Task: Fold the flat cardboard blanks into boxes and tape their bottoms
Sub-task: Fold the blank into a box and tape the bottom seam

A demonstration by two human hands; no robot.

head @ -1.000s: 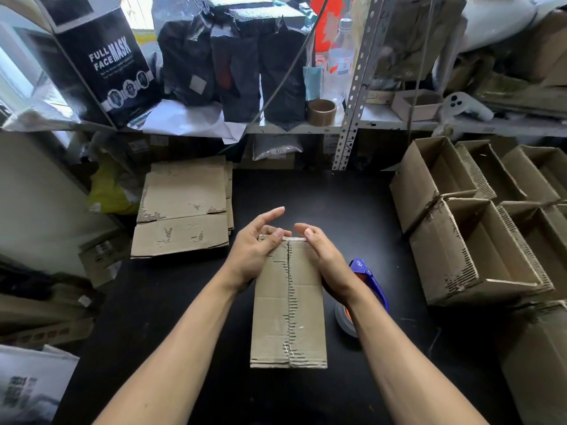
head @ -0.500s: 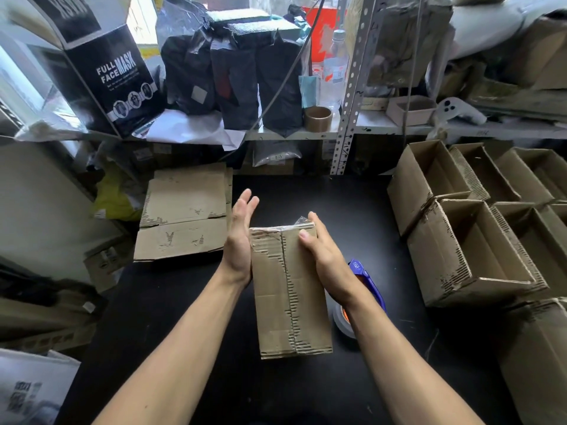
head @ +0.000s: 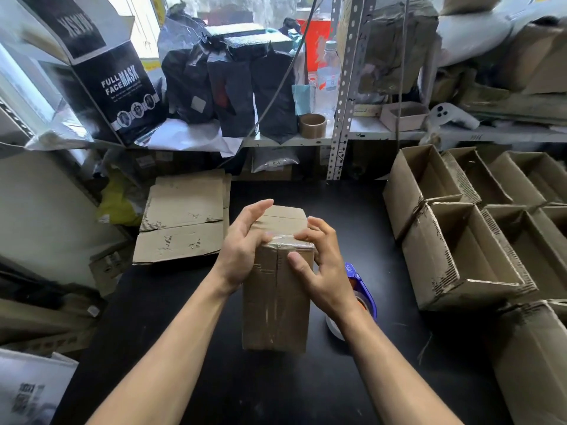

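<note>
Far left: a black carton printed "FULL FACE MASK" (head: 124, 96) leans on the shelf (head: 383, 134) above the bench, with dark foil bags (head: 233, 87) standing to its right.
Flat blanks: a stack of flat cardboard blanks (head: 184, 216) lies at the bench's back left corner, well apart from the hands.
Bench: a black bench (head: 276, 388) fills the lower middle of the view.
Left hand: the left hand (head: 242, 243) grips the left side of the box near its far end — fingers curled over the top edge, thumb side against the cardboard.
Box: a folded cardboard box (head: 274, 302) sits at the bench's centre between the two hands, its long side running away from the viewer; a seam down the middle of the upper face and clear tape across the far edge are visible. Whether it rests on the bench or is lifted cannot be told.
Right hand: the right hand (head: 322, 265) holds the right side, fingers curled over the taped edge and thumb pressed flat on the upper face.
Tape dispenser: a blue tape dispenser (head: 360, 289) lies on the bench just beside the right wrist, partly hidden by it.
Shelf centre: a brown tape roll (head: 312, 124) stands beside a perforated metal upright.
Right: a cluster of finished open boxes (head: 466, 250) is packed side by side — openings facing up.
</note>
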